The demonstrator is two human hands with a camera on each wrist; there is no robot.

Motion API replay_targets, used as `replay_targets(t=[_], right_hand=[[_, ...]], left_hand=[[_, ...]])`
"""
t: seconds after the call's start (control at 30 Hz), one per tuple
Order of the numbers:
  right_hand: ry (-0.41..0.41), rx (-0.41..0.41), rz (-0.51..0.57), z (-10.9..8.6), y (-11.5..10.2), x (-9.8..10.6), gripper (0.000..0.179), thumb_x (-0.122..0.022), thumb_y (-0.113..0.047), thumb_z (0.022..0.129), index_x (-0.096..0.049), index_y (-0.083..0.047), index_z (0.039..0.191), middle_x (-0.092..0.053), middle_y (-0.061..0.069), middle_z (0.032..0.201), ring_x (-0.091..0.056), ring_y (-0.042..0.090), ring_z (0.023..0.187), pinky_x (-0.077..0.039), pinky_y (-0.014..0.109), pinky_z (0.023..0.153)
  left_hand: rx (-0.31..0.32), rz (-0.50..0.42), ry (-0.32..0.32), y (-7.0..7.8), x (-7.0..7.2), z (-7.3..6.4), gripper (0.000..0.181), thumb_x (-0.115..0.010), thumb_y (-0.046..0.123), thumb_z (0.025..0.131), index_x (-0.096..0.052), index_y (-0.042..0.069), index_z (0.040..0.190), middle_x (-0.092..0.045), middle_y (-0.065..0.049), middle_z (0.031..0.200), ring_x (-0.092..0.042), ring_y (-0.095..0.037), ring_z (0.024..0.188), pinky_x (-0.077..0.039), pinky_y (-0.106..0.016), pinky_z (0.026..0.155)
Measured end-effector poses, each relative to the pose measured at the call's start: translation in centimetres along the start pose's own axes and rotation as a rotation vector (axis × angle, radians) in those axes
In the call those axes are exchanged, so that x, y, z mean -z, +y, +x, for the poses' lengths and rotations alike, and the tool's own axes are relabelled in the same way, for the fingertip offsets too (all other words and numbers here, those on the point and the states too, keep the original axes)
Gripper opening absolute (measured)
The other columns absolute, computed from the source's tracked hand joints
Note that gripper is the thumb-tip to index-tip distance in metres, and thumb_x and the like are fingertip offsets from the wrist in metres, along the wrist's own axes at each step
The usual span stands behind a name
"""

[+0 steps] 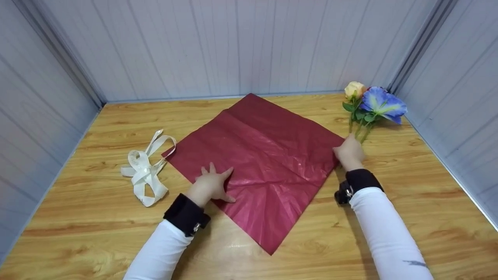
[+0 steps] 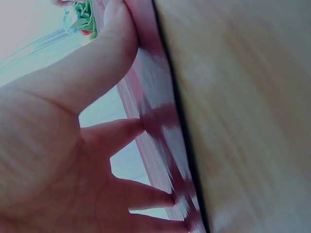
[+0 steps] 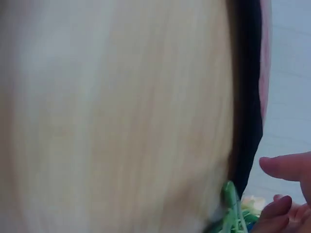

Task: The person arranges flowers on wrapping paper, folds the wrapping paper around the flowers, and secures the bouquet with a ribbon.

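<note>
A dark red sheet of wrapping paper (image 1: 256, 144) lies as a diamond on the wooden table. My left hand (image 1: 210, 184) rests on its lower left edge with fingers spread; in the left wrist view its fingertips (image 2: 138, 125) touch the sheet. My right hand (image 1: 350, 152) is by the sheet's right corner, at the lower ends of the flower stems (image 1: 358, 130). In the right wrist view, the thumb (image 3: 282, 166) stands apart from the fingers, close to the green stems (image 3: 232, 208). The stems carry a cream rose (image 1: 354, 90) and a large blue flower (image 1: 383, 104).
A loosely looped white ribbon (image 1: 144, 171) lies left of the sheet on the wooden table (image 1: 93, 217). Pale panel walls (image 1: 241, 46) enclose the table at the back and both sides. The flower heads lie near the back right corner.
</note>
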State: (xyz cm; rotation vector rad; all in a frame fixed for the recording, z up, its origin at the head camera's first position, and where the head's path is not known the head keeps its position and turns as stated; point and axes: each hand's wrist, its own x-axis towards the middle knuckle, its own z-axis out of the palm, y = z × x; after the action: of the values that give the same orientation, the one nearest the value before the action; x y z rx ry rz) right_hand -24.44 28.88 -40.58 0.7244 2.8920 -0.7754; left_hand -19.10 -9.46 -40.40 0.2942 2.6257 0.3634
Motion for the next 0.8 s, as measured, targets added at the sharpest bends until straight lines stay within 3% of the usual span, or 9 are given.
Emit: replay_targets(t=[0.2,0.43,0.57,0.67,0.8], right_hand=[[-0.061,-0.056,0.024,0.3,0.6,0.0,0.074,-0.054,-0.031,0.093,-0.021,0.014,0.141,-0.045,0.034,0.134,-0.046,0.047,0.120,-0.042,0.052,0.098],[-0.040,-0.072,-0.052,0.4,0.8,0.6,0.091,-0.056,-0.039,0.090,-0.006,0.013,0.145,-0.050,0.036,0.128,-0.053,0.049,0.111,-0.047,0.052,0.090],[-0.051,-0.098,-0.063,0.5,1.3,0.8,0.092,-0.054,-0.036,0.091,0.001,0.014,0.145,-0.047,0.038,0.129,-0.051,0.050,0.114,-0.046,0.053,0.091],[-0.072,-0.069,-0.050,0.3,1.8,0.7,0.070,-0.049,-0.030,0.092,-0.027,0.018,0.138,-0.048,0.037,0.129,-0.052,0.047,0.113,-0.048,0.050,0.087],[-0.058,-0.003,-0.043,0.1,2.0,0.5,0.040,-0.044,-0.020,0.090,-0.060,0.012,0.107,-0.056,0.034,0.119,-0.058,0.043,0.101,-0.050,0.041,0.072]], left_hand=[[0.006,0.015,-0.001,0.0,0.0,0.0,0.096,-0.079,0.044,0.073,-0.026,0.026,0.150,-0.002,-0.036,0.151,-0.005,-0.058,0.136,-0.020,-0.075,0.099],[-0.001,0.017,0.002,0.2,0.1,0.0,0.096,-0.080,0.043,0.073,-0.027,0.025,0.150,-0.003,-0.037,0.151,-0.005,-0.060,0.135,-0.020,-0.074,0.100],[-0.006,0.029,0.021,0.1,0.0,0.0,0.096,-0.080,0.043,0.072,-0.028,0.024,0.150,-0.006,-0.038,0.150,-0.008,-0.060,0.135,-0.023,-0.073,0.099],[-0.007,0.037,0.031,0.0,-0.2,0.0,0.096,-0.081,0.043,0.071,-0.029,0.024,0.149,-0.007,-0.038,0.150,-0.009,-0.060,0.135,-0.025,-0.073,0.098],[-0.008,0.037,0.030,0.0,-0.2,0.0,0.096,-0.081,0.043,0.071,-0.029,0.024,0.149,-0.007,-0.038,0.150,-0.009,-0.060,0.135,-0.024,-0.074,0.098]])
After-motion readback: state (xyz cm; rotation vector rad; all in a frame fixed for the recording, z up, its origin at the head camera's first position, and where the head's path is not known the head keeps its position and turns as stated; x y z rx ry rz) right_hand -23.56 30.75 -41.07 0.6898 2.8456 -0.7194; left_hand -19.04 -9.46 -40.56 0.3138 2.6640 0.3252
